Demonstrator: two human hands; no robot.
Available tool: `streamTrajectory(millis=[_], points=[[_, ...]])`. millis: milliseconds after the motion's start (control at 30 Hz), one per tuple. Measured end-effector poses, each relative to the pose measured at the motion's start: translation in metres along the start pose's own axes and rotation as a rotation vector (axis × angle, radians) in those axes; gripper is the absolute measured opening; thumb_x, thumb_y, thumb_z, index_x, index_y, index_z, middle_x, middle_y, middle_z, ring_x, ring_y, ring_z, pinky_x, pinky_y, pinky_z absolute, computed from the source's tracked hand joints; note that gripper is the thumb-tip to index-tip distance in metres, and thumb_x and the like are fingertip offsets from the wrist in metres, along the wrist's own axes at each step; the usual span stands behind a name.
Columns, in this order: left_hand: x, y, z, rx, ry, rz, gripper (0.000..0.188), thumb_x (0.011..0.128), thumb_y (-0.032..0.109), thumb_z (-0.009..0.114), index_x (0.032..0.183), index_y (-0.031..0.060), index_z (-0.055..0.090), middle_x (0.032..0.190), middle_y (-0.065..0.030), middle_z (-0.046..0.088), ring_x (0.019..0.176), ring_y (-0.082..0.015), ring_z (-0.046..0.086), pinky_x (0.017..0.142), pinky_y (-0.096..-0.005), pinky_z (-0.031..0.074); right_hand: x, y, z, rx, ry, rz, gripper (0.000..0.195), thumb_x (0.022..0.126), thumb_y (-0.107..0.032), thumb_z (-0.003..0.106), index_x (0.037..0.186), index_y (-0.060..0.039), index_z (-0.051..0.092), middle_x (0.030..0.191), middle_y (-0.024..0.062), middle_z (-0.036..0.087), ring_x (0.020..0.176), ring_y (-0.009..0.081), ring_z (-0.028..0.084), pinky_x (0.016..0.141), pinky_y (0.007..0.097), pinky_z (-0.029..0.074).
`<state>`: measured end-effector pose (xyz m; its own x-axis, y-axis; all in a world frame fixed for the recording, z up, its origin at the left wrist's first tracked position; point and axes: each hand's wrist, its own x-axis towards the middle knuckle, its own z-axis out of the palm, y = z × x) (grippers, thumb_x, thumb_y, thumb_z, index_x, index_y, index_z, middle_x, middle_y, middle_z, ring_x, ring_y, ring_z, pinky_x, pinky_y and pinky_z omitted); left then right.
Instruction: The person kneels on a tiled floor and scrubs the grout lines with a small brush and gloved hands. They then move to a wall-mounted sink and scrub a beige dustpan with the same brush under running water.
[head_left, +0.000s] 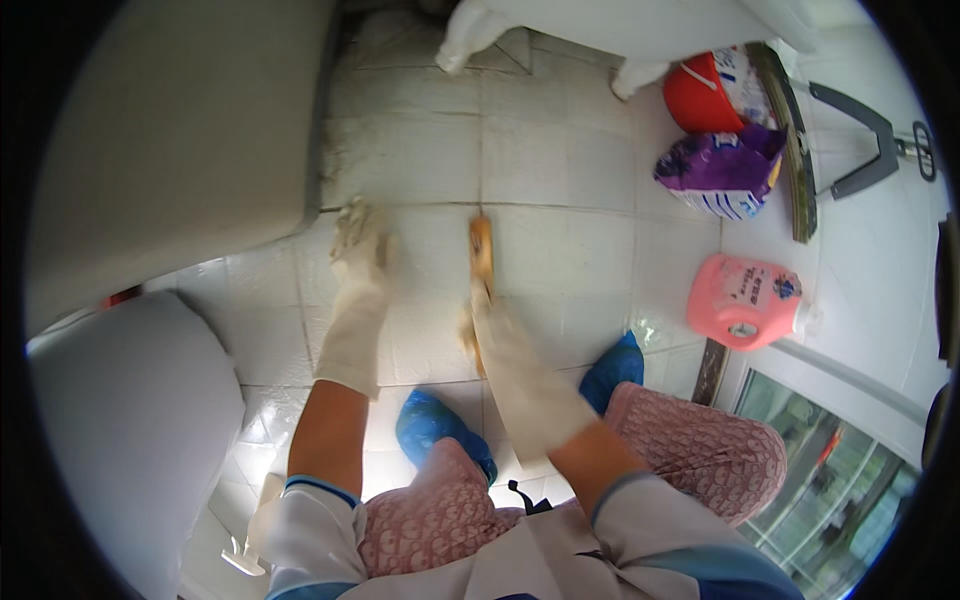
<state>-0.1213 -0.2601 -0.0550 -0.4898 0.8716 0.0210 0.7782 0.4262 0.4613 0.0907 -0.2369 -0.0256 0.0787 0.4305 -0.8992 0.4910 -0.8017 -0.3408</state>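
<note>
My right hand (484, 319), in a long cream rubber glove, grips a narrow wooden tool (481, 244), apparently a brush. It is held low along a grout line of the white tiled floor (555, 247), and its bristles cannot be made out. Part of the tool is hidden by the glove, and motion blurs the hand. My left hand (361, 240), gloved the same way, is low over the tiles near the corner of a pale cabinet or appliance (187, 135). Its thumb stands apart from the bent fingers, and nothing shows in it.
Along the right side are a red bucket (697, 97), a purple bag (720, 169), a floor squeegee (799, 150) and a pink detergent jug (739, 300). White furniture legs (476, 34) stand ahead. A rounded grey-white object (142, 420) and a spray bottle (251, 547) are at left. Blue shoe covers (442, 427) are on my feet.
</note>
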Motion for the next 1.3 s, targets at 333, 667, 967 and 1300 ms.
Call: streamTrajectory(millis=[333, 667, 967, 1300], points=[[0.003, 0.021, 0.011, -0.011, -0.002, 0.074, 0.044, 0.093, 0.011, 0.073, 0.136, 0.01, 0.069, 0.156, -0.0145, 0.055, 0.148, -0.0342, 0.046, 0.124, -0.0422, 0.036, 0.014, -0.064, -0.055, -0.526, 0.025, -0.042, 0.076, 0.106, -0.074, 0.027, 0.088, -0.011, 0.066, 0.068, 0.0091, 0.063, 0.063, 0.0224, 0.062, 0.068, 0.0431, 0.049], [0.018, 0.008, 0.024, 0.035, -0.009, 0.113, 0.044, 0.1, 0.01, 0.061, 0.143, 0.0126, 0.062, 0.158, -0.0078, 0.054, 0.146, -0.0266, 0.049, 0.117, -0.0419, 0.045, 0.007, 0.059, -0.13, 0.099, 0.172, -0.246, 0.048, 0.105, -0.055, 0.055, 0.129, -0.0135, 0.061, 0.072, 0.0035, 0.068, 0.051, 0.0139, 0.054, 0.049, 0.0301, 0.048], [0.025, 0.012, 0.015, 0.12, -0.17, 0.057, 0.056, 0.102, 0.033, 0.059, 0.156, 0.017, 0.051, 0.169, -0.0093, 0.039, 0.157, -0.0301, 0.032, 0.13, -0.0431, 0.023, 0.009, -0.157, -0.021, -0.987, 0.06, -0.694, 0.07, 0.105, -0.058, 0.048, 0.165, -0.0305, 0.026, 0.114, 0.0166, 0.073, 0.096, 0.0345, 0.076, 0.086, 0.0501, 0.059], [0.023, 0.006, 0.028, 0.09, -0.071, 0.128, 0.054, 0.097, 0.031, 0.065, 0.148, 0.0153, 0.059, 0.164, -0.0132, 0.045, 0.152, -0.036, 0.04, 0.124, -0.052, 0.031, 0.075, -0.328, 0.035, -1.028, 0.041, -0.732, 0.055, 0.109, -0.054, 0.04, 0.14, -0.0112, 0.056, 0.135, 0.022, 0.063, 0.121, 0.0357, 0.067, 0.099, 0.0517, 0.054]])
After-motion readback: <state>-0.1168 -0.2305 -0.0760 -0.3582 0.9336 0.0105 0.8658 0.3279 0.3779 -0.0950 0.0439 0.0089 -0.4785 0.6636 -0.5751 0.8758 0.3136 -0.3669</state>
